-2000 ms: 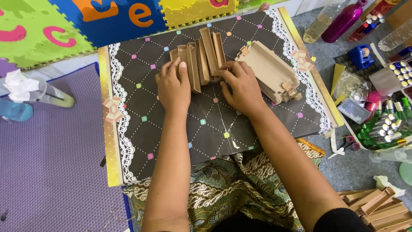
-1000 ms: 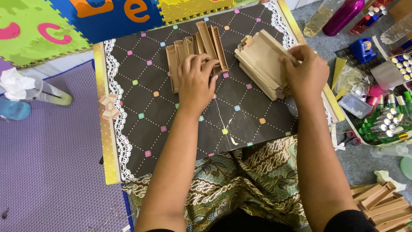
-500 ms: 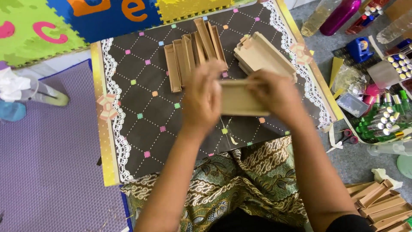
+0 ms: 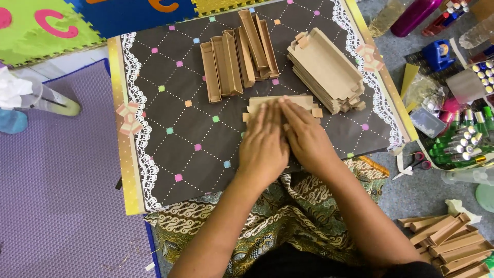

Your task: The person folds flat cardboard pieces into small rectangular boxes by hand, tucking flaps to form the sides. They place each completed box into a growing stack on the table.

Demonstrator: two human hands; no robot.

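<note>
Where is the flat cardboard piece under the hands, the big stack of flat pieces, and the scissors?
flat cardboard piece [image 4: 303,102], head view, its top right edge.
stack of flat pieces [image 4: 324,67], head view, the top sheet.
scissors [image 4: 419,163], head view, the handles.

both hands [image 4: 285,141] on flat cardboard blank [image 4: 282,102]

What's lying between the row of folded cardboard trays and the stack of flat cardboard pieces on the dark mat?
Nothing: in the head view only bare mat shows between the folded trays and the flat stack.
</note>
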